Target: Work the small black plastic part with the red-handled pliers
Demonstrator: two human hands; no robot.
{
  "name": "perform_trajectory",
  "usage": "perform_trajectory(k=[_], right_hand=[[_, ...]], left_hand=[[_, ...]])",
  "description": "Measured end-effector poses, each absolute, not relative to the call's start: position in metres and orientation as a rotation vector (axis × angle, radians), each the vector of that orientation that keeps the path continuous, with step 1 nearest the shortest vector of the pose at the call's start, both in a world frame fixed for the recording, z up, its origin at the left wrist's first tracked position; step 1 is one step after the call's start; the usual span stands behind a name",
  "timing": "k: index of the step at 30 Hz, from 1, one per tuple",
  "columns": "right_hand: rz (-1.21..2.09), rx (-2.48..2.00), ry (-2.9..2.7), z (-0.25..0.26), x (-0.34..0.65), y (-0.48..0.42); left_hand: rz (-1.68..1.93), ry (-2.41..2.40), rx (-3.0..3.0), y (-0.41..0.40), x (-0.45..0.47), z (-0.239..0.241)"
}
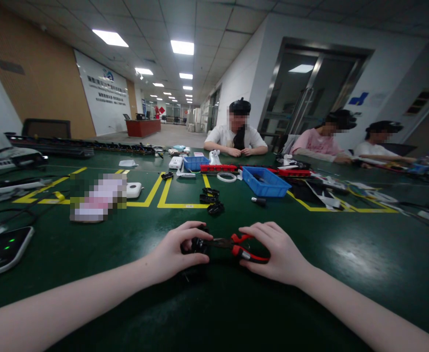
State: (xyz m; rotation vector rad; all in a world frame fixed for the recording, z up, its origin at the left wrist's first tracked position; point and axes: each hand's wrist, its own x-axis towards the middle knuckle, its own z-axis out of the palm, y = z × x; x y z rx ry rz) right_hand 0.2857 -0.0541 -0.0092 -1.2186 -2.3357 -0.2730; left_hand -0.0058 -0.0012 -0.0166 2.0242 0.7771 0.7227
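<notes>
My left hand [185, 247] is closed around a small black part [199, 245], whose exact kind I cannot make out. Red-and-black handled pliers [241, 247] are gripped in my right hand [278, 252], with the handles spread apart. The narrow jaws point left and reach the black part at my left fingertips; whether they bite on it is too small to tell. Beyond my hands, several similar black parts [211, 199] lie in a loose cluster on the green table [309, 303].
A blue bin [265, 183] and a black cylinder [259, 201] stand ahead to the right. A blurred pink phone-like object [100, 198], a white device [133, 189] and a lit tablet-like device [7, 249] lie left. Across the table sits a person [236, 132]; two more people sit at right.
</notes>
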Motion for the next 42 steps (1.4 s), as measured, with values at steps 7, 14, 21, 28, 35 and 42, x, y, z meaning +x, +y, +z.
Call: perform_trajectory(k=[7, 14, 21, 28, 35, 42], right_hand=[[-0.350, -1.211, -2.376, -0.0068, 0.2856, -0.0538], [-0.264, -1.222, -2.419, -0.0099, 0.2878, -0.0520], [-0.185, -1.227, -2.434, -0.0081, 0.2869, -0.0513], [-0.185, -1.247, -2.381, -0.0074, 0.2846, -0.0533], [-0.296, -1.212, -2.337, -0.0049, 0.2848, -0.0549], [-0.399, -1.156, -2.320, -0.0046, 0.2840, -0.0544]], left_hand=[[0.715, 0.769, 2.027, -0.0009, -0.0058, -0.0169], [0.719, 0.782, 2.023, -0.0018, -0.0056, -0.0176], [0.715, 0.778, 2.021, -0.0015, -0.0067, -0.0165], [0.691, 0.799, 2.040, -0.0012, -0.0069, -0.0160], [0.689, 0.812, 2.019, 0.0026, -0.0066, -0.0197], [0.700, 0.819, 1.969, 0.0019, -0.0045, -0.0201]])
